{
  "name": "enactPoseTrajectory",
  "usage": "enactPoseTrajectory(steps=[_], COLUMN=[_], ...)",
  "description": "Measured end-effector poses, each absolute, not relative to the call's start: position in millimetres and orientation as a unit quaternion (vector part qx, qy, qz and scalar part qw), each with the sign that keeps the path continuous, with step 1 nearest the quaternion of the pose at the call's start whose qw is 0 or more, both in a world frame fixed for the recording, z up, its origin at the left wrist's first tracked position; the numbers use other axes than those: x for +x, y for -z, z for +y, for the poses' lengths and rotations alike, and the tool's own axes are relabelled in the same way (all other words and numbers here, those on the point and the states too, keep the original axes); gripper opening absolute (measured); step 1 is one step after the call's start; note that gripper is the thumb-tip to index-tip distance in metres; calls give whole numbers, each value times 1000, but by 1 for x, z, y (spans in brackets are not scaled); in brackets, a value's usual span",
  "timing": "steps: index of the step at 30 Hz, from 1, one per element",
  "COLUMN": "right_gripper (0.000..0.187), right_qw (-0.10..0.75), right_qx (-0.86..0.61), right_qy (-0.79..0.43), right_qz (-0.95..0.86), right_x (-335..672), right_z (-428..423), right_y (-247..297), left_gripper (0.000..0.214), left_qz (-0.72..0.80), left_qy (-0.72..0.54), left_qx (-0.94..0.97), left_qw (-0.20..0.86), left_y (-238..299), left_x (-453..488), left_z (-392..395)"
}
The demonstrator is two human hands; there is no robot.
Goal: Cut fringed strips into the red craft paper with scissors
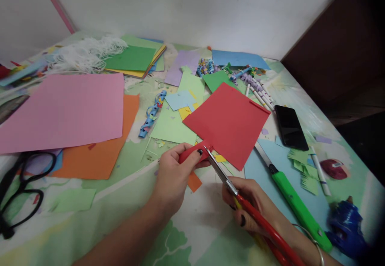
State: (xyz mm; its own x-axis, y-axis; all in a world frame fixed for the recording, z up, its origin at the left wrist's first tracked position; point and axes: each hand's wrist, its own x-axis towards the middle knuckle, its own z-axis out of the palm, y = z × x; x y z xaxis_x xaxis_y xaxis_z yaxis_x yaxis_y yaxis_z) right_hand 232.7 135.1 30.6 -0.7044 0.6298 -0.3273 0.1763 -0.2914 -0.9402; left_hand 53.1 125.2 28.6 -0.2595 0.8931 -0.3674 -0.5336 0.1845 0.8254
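Note:
My left hand (174, 176) pinches the near corner of a red paper sheet (228, 121), thumb on top, holding it just above the table. My right hand (255, 206) grips red-handled scissors (240, 196). Their blades point up and left, and the tips meet the red sheet's edge beside my left thumb. Whether the blades are apart or together is hard to tell. The red sheet lies over light green paper (173, 125).
A large pink sheet (63, 111) lies over orange paper (99, 154) at left. Black scissors (18, 190) rest at the left edge. A green-handled knife (296, 202), a black phone (290, 127), markers (261, 93), a blue object (345, 226) and paper scraps lie to the right.

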Motion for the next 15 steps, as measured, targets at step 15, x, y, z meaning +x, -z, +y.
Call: enactPoseTrajectory(steps=[15], right_gripper=[51], right_qw=[155], right_qx=[-361], right_qy=[-709], right_qz=[-586], right_x=[229], right_z=[135], right_y=[-33], left_gripper=[8], left_qz=[503], left_qy=[-611], left_qx=[177], left_qw=[586], left_y=[-30], left_x=[53], left_z=[127])
